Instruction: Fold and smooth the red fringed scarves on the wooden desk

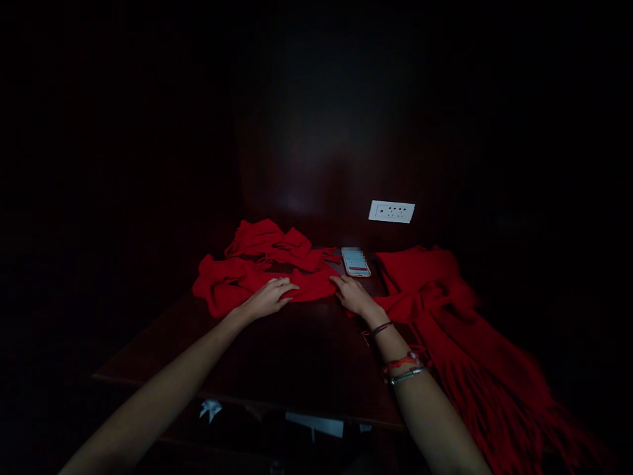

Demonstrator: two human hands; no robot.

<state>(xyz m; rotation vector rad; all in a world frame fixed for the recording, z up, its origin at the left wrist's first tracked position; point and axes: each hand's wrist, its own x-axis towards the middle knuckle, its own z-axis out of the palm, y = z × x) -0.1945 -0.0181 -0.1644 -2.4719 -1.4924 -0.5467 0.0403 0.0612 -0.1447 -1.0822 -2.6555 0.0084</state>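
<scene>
A red scarf [314, 285] lies in a folded strip across the dark wooden table in front of me. My left hand [270, 297] rests on its near edge, fingers stretched over the cloth and the thumb apart. At the strip's right end, my right hand [352, 295] has its fingers and thumb bent around the edge of the fabric. Bunched red cloth with fringe [270, 239] lies behind the strip, and whether it is a separate piece I cannot tell. Bracelets circle my right wrist and forearm.
To the right, another red scarf [445, 297] spreads out, its long fringe hanging towards me. A lit phone [356, 262] lies behind my right hand. A white socket panel [391, 212] is on the back wall. White papers [316, 423] show below the table's front edge [277, 400]. Surroundings are very dark.
</scene>
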